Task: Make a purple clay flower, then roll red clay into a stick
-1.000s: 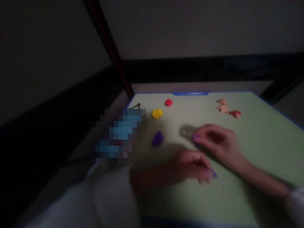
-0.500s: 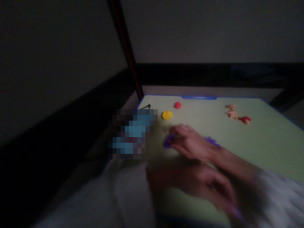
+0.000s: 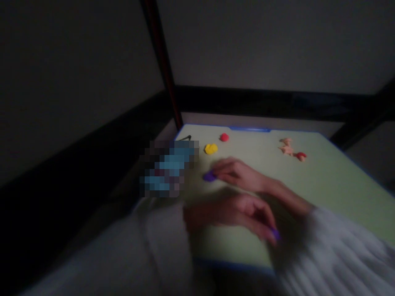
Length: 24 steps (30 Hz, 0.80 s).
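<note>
My left hand (image 3: 240, 216) reaches in from the left, low over the table. Its thumb and fingers pinch a small piece of purple modelling clay (image 3: 275, 234). Beyond it, my right hand (image 3: 237, 174) comes across from the right with its fingertips closed on the edge of another purple clay lump (image 3: 210, 176) at the tabletop. A flattened yellow clay piece (image 3: 211, 149) and a red clay ball (image 3: 224, 137) lie behind that lump.
The pale table (image 3: 333, 193) has a blue edge. Several skin-coloured clay pieces (image 3: 286, 149) lie at the back right, beside a red-and-skin-coloured piece (image 3: 300, 156). A blurred-out blue object (image 3: 173, 166) stands at the left edge. Walls rise behind and left.
The view has shifted slightly. My left hand, with its purple piece, shows higher and further left. Purple clay seen behind my right wrist before is out of sight.
</note>
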Each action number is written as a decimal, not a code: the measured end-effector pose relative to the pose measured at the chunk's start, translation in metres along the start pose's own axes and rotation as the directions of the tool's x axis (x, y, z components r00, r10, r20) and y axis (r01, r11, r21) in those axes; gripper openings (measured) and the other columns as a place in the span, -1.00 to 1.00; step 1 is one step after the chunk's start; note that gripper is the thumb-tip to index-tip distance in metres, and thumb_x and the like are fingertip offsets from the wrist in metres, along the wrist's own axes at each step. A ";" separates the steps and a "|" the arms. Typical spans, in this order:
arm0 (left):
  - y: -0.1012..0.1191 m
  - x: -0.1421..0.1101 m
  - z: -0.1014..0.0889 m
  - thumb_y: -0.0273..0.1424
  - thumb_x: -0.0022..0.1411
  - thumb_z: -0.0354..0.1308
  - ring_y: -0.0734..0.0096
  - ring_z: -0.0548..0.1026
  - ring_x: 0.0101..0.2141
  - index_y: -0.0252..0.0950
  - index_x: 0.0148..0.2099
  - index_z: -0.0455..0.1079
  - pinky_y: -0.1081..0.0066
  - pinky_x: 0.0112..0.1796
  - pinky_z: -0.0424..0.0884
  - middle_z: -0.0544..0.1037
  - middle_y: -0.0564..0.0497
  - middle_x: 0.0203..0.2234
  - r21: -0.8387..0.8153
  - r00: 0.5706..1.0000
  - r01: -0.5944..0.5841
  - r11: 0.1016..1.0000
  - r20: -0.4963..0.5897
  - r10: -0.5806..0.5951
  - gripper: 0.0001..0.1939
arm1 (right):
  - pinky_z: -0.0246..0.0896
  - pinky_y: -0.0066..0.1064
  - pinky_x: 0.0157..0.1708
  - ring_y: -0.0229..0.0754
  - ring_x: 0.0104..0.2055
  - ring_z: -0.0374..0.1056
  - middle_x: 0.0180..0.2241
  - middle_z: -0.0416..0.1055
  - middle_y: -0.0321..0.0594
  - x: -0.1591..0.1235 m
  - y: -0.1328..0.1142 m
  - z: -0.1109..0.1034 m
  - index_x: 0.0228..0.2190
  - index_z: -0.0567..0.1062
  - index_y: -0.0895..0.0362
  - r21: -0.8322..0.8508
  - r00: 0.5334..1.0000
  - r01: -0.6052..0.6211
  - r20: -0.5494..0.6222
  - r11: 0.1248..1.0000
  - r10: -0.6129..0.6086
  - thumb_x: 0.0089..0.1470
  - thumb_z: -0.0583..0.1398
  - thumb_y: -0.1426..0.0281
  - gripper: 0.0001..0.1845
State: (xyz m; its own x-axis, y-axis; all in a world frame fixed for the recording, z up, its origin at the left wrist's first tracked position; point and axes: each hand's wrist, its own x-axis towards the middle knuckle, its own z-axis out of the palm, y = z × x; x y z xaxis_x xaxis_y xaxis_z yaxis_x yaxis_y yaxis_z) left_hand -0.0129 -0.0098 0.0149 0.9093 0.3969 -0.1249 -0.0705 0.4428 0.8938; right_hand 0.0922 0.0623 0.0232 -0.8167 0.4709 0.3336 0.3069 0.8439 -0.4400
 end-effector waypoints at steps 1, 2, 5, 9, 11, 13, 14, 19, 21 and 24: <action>0.000 0.001 0.000 -0.24 -0.16 0.38 0.51 0.43 -0.42 -0.34 -0.38 0.38 0.46 -0.33 0.29 0.49 0.05 -0.48 -0.020 0.999 -0.029 0.999 -0.040 0.028 -0.65 | 0.24 -0.34 -0.11 -0.21 -0.12 0.36 -0.18 0.48 -0.20 -0.003 0.001 -0.007 -0.25 0.55 0.09 0.044 1.000 -0.008 -0.023 0.999 0.009 0.17 0.08 0.40 -0.76; -0.002 0.002 -0.001 -0.25 -0.16 0.38 0.52 0.42 -0.44 -0.34 -0.40 0.37 0.46 -0.35 0.28 0.49 0.05 -0.49 -0.042 0.993 -0.068 0.997 -0.097 0.064 -0.65 | 0.26 -0.35 -0.11 -0.22 -0.13 0.38 -0.16 0.48 -0.17 -0.007 0.002 -0.014 -0.23 0.54 0.12 0.070 0.998 -0.026 -0.059 0.997 0.030 0.19 0.06 0.41 -0.74; -0.007 0.009 -0.006 -0.27 -0.14 0.37 0.55 0.35 -0.50 -0.35 -0.41 0.35 0.48 -0.40 0.20 0.48 0.03 -0.52 -0.118 0.914 -0.234 0.965 -0.365 0.177 -0.67 | 0.30 -0.36 -0.18 -0.22 -0.19 0.40 -0.23 0.49 -0.15 -0.028 -0.004 -0.035 -0.23 0.53 0.16 0.180 0.963 -0.123 -0.214 0.976 0.161 0.19 0.06 0.39 -0.74; -0.013 0.018 -0.015 -0.29 -0.06 0.30 0.57 0.28 -0.50 -0.35 -0.38 0.35 0.48 -0.41 0.14 0.39 0.08 -0.54 -0.130 0.779 -0.379 0.916 -0.579 0.240 -0.73 | 0.32 -0.44 -0.29 -0.24 -0.25 0.38 -0.29 0.43 -0.21 -0.064 -0.015 -0.042 -0.22 0.54 0.08 0.292 0.932 -0.071 -0.322 0.954 0.168 0.10 0.18 0.39 -0.80; -0.016 0.019 -0.018 -0.31 -0.04 0.27 0.56 0.27 -0.48 -0.35 -0.35 0.36 0.48 -0.40 0.13 0.36 0.09 -0.53 -0.124 0.762 -0.393 0.911 -0.599 0.247 -0.76 | 0.32 -0.43 -0.25 -0.22 -0.21 0.36 -0.25 0.40 -0.20 -0.077 -0.017 -0.035 -0.16 0.52 0.04 0.244 0.940 -0.060 -0.312 0.968 0.137 -0.01 0.27 0.43 -0.70; -0.018 0.019 -0.019 -0.33 -0.02 0.25 0.56 0.26 -0.48 -0.36 -0.35 0.35 0.47 -0.41 0.12 0.35 0.08 -0.52 -0.117 0.762 -0.383 0.916 -0.601 0.241 -0.78 | 0.32 -0.45 -0.28 -0.25 -0.23 0.36 -0.26 0.39 -0.21 -0.083 -0.017 -0.025 -0.14 0.51 0.01 0.213 0.923 -0.042 -0.365 0.976 0.119 0.02 0.25 0.48 -0.67; -0.019 0.019 -0.019 -0.34 0.00 0.24 0.56 0.25 -0.49 -0.37 -0.36 0.35 0.46 -0.42 0.12 0.34 0.08 -0.53 -0.107 0.764 -0.372 0.922 -0.599 0.239 -0.79 | 0.32 -0.46 -0.30 -0.26 -0.24 0.35 -0.27 0.38 -0.22 -0.085 -0.016 -0.021 -0.13 0.51 0.00 0.199 0.917 -0.036 -0.383 0.979 0.112 0.03 0.23 0.50 -0.67; -0.022 0.017 -0.020 -0.37 0.03 0.21 0.54 0.22 -0.52 -0.38 -0.38 0.36 0.45 -0.44 0.13 0.33 0.08 -0.58 -0.021 0.771 -0.296 0.955 -0.595 0.226 -0.84 | 0.31 -0.46 -0.24 -0.26 -0.17 0.31 -0.21 0.35 -0.21 -0.088 -0.011 -0.007 -0.08 0.47 -0.05 0.202 0.906 -0.035 -0.407 0.979 0.117 0.08 0.18 0.52 -0.62; -0.023 0.017 -0.022 -0.37 0.02 0.21 0.54 0.21 -0.53 -0.36 -0.43 0.36 0.46 -0.45 0.12 0.32 0.08 -0.60 0.014 0.772 -0.257 0.966 -0.599 0.214 -0.86 | 0.29 -0.41 -0.16 -0.23 -0.10 0.28 -0.15 0.33 -0.19 -0.090 -0.012 -0.004 -0.04 0.44 -0.05 0.222 0.915 -0.051 -0.380 0.974 0.134 0.11 0.15 0.52 -0.60; -0.024 0.016 -0.023 -0.34 0.05 0.16 0.52 0.20 -0.52 -0.34 -0.48 0.34 0.46 -0.45 0.12 0.31 0.08 -0.60 0.040 0.784 -0.229 0.973 -0.585 0.209 -0.83 | 0.26 -0.33 -0.09 -0.18 -0.04 0.25 -0.06 0.28 -0.17 -0.092 -0.015 -0.002 0.00 0.41 -0.07 0.257 0.929 -0.094 -0.325 0.962 0.178 0.13 0.12 0.51 -0.58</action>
State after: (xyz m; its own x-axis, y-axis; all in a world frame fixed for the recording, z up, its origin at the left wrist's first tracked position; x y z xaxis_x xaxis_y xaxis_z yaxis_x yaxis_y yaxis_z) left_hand -0.0064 0.0044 -0.0184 0.4585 0.8735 -0.1633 -0.2602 0.3076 0.9152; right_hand 0.1635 0.0066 0.0006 -0.5448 0.6711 0.5028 0.2467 0.7013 -0.6688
